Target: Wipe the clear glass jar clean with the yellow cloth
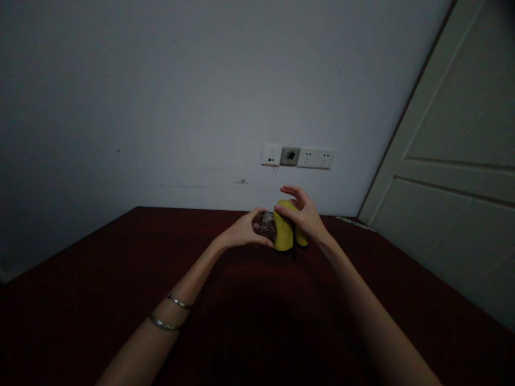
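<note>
Above the far part of the table, my left hand (pixel 240 229) curls its thumb and fingers round a small clear, shiny object (pixel 267 226). It looks like glass or clear plastic, but its kind is too dim to make out. My right hand (pixel 309 219) grips a yellow cloth (pixel 284 235) with a dark edge, pinched between thumb and fingers. The cloth hangs down in folds and touches the right side of the clear object, covering part of it. Two silvery bangles (pixel 164 323) circle my left forearm.
A dark red table (pixel 193 268) spreads below both hands and meets a pale wall (pixel 181 96). On the wall sit a socket panel (pixel 316 158) and a grey-framed plate (pixel 289 156). A panelled door (pixel 454 123) stands at the right, by the table's edge.
</note>
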Demonstrator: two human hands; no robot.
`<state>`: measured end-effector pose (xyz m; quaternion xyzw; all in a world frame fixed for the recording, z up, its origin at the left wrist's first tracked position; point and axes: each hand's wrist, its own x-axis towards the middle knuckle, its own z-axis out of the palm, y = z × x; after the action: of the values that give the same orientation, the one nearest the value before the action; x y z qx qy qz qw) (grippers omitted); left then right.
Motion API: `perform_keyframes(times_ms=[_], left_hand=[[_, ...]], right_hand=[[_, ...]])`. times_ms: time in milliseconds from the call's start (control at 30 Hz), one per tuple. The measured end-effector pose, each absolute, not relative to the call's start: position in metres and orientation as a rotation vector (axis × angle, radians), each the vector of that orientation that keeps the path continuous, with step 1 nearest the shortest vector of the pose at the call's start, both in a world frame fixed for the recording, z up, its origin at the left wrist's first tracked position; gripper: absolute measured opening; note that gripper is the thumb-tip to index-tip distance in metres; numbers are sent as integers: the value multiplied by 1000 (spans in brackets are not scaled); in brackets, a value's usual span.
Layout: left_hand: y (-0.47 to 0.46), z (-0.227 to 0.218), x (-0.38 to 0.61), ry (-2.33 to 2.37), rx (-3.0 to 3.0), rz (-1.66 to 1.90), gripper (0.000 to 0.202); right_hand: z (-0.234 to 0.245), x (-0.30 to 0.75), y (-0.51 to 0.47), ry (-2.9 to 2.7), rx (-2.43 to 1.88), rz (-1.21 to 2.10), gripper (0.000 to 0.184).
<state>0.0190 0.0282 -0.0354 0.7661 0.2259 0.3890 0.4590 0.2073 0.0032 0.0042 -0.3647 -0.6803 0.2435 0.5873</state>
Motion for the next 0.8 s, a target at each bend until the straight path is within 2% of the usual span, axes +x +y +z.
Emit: perform_keyframes(times_ms=[233, 433, 567, 800], left_hand=[[18, -30, 30, 587, 2016, 1061, 90], [18, -28, 30, 607, 2007, 1162, 83], [23, -29, 26, 611, 1941, 1250, 83], [26, -26, 20, 597, 1876, 1268, 83]], right_hand=[[-7, 189, 9, -1464, -867, 334, 38], [3, 195, 2, -1602, -810, 181, 24], [6, 199, -2, -1796, -712, 235, 32], [5, 196, -11, -1938, -582, 316, 27]])
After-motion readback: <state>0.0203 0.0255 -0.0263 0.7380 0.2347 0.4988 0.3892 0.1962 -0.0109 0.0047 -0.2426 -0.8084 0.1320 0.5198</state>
